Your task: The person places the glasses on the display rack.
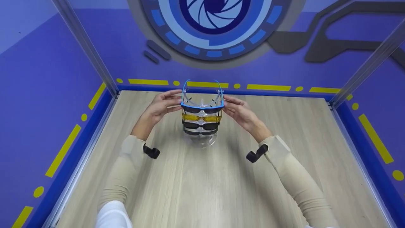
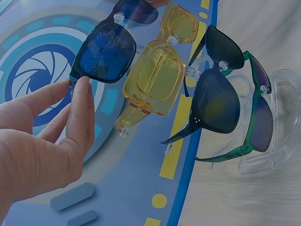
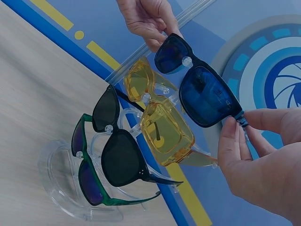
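Note:
A pair of blue-framed sunglasses [image 1: 191, 110] with dark lenses is at the top of a clear plastic display stand [image 1: 207, 144]. My left hand [image 1: 159, 106] pinches one end of its frame by the hinge, thumb and fingers on the temple. At the opposite hinge my right hand [image 1: 243, 114] pinches the other temple the same way. Both temples point toward the back wall. Below on the stand sit yellow transparent glasses [image 2: 155, 82], then black sunglasses [image 2: 216, 101], and lowest the green-framed sunglasses [image 3: 89, 181]. The blue pair's nose bridge overlaps a clear peg in both wrist views.
The stand is on a light wood-grain table [image 1: 202, 190], toward its back edge. Blue-purple panels with yellow markings [image 1: 148, 82] rise behind and at both sides, with metal corner posts [image 1: 91, 47]. A black wrist camera mount [image 1: 257, 154] is on each sleeve.

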`<state>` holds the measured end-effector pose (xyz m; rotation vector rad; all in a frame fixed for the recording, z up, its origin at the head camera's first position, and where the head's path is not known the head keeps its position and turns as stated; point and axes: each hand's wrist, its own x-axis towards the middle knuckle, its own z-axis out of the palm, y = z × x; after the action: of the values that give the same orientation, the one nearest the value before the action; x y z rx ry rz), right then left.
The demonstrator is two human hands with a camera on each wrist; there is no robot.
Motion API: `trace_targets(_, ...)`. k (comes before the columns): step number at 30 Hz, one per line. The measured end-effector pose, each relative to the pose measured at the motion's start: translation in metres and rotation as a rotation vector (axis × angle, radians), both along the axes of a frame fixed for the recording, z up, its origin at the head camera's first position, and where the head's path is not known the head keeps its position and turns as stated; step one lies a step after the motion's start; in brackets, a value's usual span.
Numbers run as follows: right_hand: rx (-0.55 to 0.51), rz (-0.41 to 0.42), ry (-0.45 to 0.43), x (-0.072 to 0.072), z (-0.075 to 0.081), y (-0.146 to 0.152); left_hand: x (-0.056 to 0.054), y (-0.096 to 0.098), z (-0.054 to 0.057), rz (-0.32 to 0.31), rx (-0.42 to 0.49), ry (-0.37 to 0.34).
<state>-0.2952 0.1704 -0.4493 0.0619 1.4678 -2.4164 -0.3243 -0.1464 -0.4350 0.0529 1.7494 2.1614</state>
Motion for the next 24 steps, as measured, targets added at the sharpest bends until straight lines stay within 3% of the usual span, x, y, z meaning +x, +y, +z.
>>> trace_targets(14,0.090,0.037,0.000,-0.003,-0.001,0.010,-0.006,-0.002,-0.007,0.002,-0.001,0.020)
trace_targets(24,0.192,0.065,0.040,-0.003,0.003,0.039,-0.006,-0.014,-0.004,-0.023,-0.040,0.044)
